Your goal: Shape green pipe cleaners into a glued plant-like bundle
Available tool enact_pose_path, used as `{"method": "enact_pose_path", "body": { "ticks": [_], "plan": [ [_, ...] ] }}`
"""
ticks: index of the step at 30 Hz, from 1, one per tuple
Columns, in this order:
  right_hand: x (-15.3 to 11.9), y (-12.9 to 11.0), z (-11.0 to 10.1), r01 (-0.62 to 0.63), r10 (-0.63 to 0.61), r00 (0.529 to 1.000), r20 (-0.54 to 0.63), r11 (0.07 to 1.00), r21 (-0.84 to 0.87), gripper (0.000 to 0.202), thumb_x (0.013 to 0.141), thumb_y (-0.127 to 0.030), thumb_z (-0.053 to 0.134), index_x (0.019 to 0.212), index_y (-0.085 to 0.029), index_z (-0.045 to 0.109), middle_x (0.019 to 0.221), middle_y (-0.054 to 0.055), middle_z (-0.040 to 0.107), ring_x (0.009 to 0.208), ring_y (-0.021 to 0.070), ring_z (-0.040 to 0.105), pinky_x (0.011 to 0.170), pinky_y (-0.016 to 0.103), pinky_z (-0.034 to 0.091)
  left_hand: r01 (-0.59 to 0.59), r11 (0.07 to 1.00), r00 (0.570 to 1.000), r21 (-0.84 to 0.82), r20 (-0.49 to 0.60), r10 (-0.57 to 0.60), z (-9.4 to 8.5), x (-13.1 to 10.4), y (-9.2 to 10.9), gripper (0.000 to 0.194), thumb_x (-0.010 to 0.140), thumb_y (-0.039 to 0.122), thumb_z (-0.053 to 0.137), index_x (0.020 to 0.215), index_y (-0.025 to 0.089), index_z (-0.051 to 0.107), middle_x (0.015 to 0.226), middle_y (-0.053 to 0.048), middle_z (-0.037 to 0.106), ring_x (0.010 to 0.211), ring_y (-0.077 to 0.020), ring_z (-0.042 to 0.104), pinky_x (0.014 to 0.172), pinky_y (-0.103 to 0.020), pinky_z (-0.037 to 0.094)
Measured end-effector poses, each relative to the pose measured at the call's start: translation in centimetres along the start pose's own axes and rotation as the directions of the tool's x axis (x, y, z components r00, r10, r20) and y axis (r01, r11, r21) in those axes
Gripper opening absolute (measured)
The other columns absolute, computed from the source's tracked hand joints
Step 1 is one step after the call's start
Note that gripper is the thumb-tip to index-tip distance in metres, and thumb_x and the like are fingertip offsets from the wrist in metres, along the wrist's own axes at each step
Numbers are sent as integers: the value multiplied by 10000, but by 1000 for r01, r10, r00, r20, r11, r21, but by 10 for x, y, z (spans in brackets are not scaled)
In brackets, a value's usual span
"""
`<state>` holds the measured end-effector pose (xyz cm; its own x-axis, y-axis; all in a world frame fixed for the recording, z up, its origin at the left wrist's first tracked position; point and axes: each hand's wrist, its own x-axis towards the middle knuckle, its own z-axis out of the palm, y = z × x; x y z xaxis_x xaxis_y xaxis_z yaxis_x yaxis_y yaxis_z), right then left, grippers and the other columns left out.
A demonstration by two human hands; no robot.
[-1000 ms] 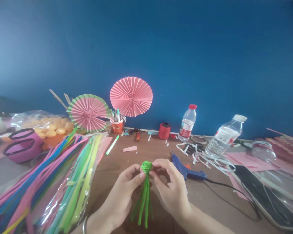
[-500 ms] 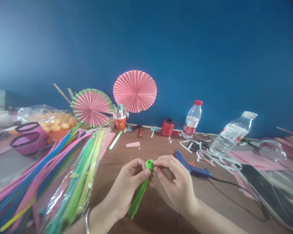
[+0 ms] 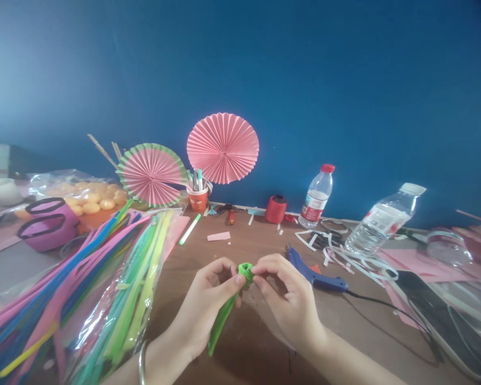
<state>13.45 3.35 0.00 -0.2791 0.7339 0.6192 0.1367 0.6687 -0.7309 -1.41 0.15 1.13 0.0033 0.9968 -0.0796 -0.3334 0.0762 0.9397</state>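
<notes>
A bright green bundle of pipe cleaners [image 3: 223, 316] has a small curled loop at its top and a tail hanging down to the lower left. My left hand [image 3: 212, 299] pinches the bundle just under the loop between thumb and fingers. From the other side, my right hand [image 3: 291, 299] grips the loop's right edge with its fingertips. The two hands nearly meet at the loop, above the brown table [image 3: 264, 238].
Colourful pipe cleaners [image 3: 84, 267] lie at left. Behind are pleated pink fans [image 3: 223, 148], a cup of pens [image 3: 198, 200] and a red spool [image 3: 276, 209]. At right are a blue glue gun [image 3: 318, 276], bottles [image 3: 316, 198] and a phone [image 3: 444, 321].
The green tail has swung slightly left and now looks narrower. Both hands keep their hold near the loop, with small finger shifts.
</notes>
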Motion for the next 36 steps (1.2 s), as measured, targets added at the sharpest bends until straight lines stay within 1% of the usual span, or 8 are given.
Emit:
{"method": "enact_pose_path", "body": {
  "ticks": [5, 9, 15, 19, 22, 29, 32, 36],
  "plan": [
    [-2, 1, 2, 10, -10, 1000, 6, 1000, 19, 135, 804, -90, 528, 837, -217, 561, 795, 2, 557, 745, 119, 551, 671, 235, 452, -3, 1000, 1000, -4, 24, 3, 0, -1, 0, 171, 732, 237, 631, 648, 151, 509, 617, 27, 534, 521, -59, 474, 492, -167, 351],
    [-3, 0, 3, 11, -11, 999, -42, 1000, -10, 130, 786, -93, 546, 837, -211, 559, 793, 10, 581, 731, 128, 564, 660, 242, 460, -22, 1000, 1000, 20, 2, 22, 1, 0, 1, 169, 717, 232, 646, 652, 155, 511, 604, 39, 512, 512, -54, 467, 482, -163, 345],
    [-4, 2, 3, -1, -3, 997, -72, 998, -55, 112, 779, -120, 552, 830, -210, 596, 792, 26, 635, 739, 151, 602, 682, 267, 478, -46, 998, 994, 34, -94, 49, 6, 1, 4, 192, 677, 232, 675, 650, 155, 501, 537, 52, 495, 441, -43, 414, 443, -160, 309],
    [-3, 3, 3, 0, -2, 998, -65, 1000, -29, 108, 773, -130, 554, 833, -208, 599, 779, 28, 632, 711, 147, 603, 662, 270, 488, -58, 998, 988, 25, -140, 61, 8, 2, 5, 187, 673, 232, 674, 713, 167, 504, 580, 34, 559, 437, -57, 427, 432, -171, 310],
    [-1, 4, 3, -33, 32, 997, -69, 999, -23, 84, 780, -143, 555, 824, -202, 595, 786, 33, 631, 714, 148, 603, 658, 270, 489, -85, 992, 983, 90, -155, 98, 6, 2, 3, 187, 687, 243, 663, 754, 172, 503, 610, 17, 603, 432, -61, 433, 441, -183, 317],
    [-2, 9, 5, -37, 36, 998, -58, 999, -21, 92, 774, -128, 571, 808, -206, 606, 759, 16, 640, 700, 134, 598, 654, 247, 479, -169, 928, 969, 333, -113, 218, -3, 1, -2, 157, 734, 289, 618, 805, 185, 524, 674, -6, 654, 434, -78, 486, 472, -211, 376],
    [-3, 10, 6, -44, 43, 996, -73, 999, -16, 88, 774, -138, 569, 817, -204, 608, 770, 29, 645, 717, 146, 603, 653, 258, 486, -172, 913, 967, 369, -113, 227, -3, 0, -1, 167, 731, 295, 619, 836, 186, 547, 702, -20, 667, 441, -87, 496, 477, -220, 394],
    [-2, 10, 6, 5, -6, 997, -81, 1000, -17, 92, 781, -140, 557, 800, -204, 619, 745, 30, 635, 689, 144, 593, 634, 264, 484, -168, 906, 965, 389, -123, 232, -1, -1, 2, 153, 716, 284, 632, 820, 181, 587, 654, -17, 664, 433, -92, 499, 474, -219, 396]
  ]
}}
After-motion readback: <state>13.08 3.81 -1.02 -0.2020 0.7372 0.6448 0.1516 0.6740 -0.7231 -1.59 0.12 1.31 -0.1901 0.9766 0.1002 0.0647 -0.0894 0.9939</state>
